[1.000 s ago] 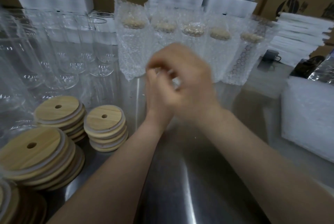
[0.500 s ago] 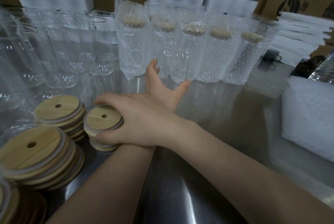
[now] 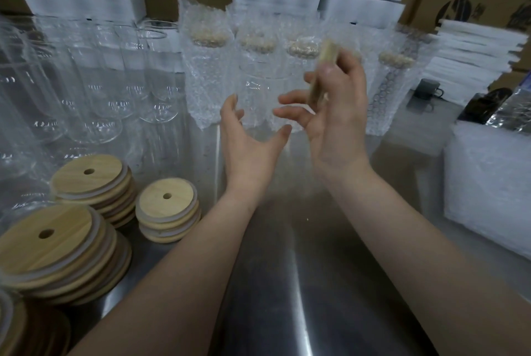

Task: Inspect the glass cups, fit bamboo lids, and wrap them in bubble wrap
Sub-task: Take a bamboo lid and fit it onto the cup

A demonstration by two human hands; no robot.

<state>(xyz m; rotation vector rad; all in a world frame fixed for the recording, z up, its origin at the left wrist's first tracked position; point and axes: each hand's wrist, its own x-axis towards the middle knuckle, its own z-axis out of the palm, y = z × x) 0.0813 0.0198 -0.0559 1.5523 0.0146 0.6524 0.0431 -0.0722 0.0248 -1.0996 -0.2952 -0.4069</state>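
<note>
Smooth steel table (image 3: 287,284) bearing clear glass cups (image 3: 100,91) at far left, a far row of bubble-wrapped cups (image 3: 205,68), and stacks of round bamboo lids (image 3: 168,212), each with a centre hole, at near left. Right hand (image 3: 339,120) raised, thumb and curled fingers pinching one lid (image 3: 323,68) edge-on. Left hand (image 3: 250,149) spread and holding nothing, just before a bare cup (image 3: 258,94).
</note>
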